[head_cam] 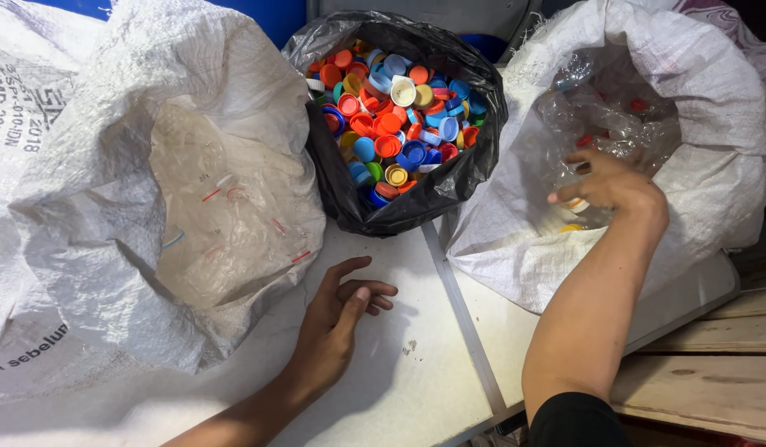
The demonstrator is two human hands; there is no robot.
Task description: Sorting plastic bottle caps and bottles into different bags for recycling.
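Two hands are working: the right hand [608, 184], grip spread, is reaching into the white sack [722, 108] at 2 o'clock, clear bottles [598, 116] lying just past its fingertips. The left hand [340, 314], grip loosely spread, is resting on the counter [416, 364].

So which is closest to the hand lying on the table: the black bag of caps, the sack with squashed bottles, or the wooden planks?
From the left hand:
1. Black bag of caps, just above it.
2. Sack with squashed bottles, over on the right.
3. Wooden planks, far right edge.
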